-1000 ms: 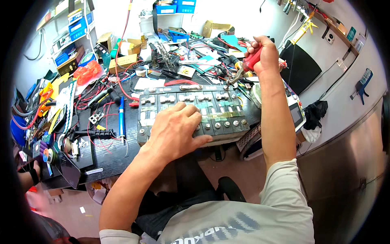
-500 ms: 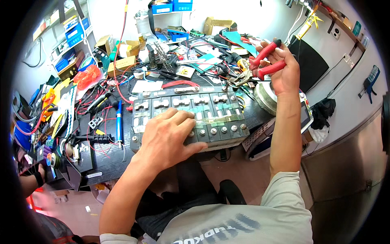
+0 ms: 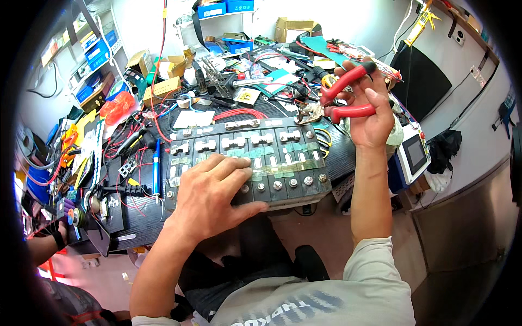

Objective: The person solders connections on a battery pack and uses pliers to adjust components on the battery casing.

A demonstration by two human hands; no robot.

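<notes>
A battery pack (image 3: pixel 283 187) of dark cells side by side stands on the bench before me, with metal terminals in rows and clear greenish tape across its top. My left hand (image 3: pixel 212 190) rests palm down on its near left part, thumb stretched to the right, hiding some terminals. Raised past the pack's right end, my right hand (image 3: pixel 375 111) holds pliers (image 3: pixel 348 112) by their red handles, which are spread apart. The metal jaws point left, close to the pack's far right corner; whether they touch it I cannot tell.
Tools, wires and papers crowd the black bench (image 3: pixel 142 204). A red plastic bag (image 3: pixel 117 107) lies at left, beside cardboard boxes. A device with a screen (image 3: pixel 415 154) stands right of the pack. At far left another person's hand (image 3: pixel 62 231) reaches the bench edge.
My right hand has come slightly lower and left with the pliers, whose handles look a little wider apart. My left hand stays on the battery pack. The whole view has shifted a little.
</notes>
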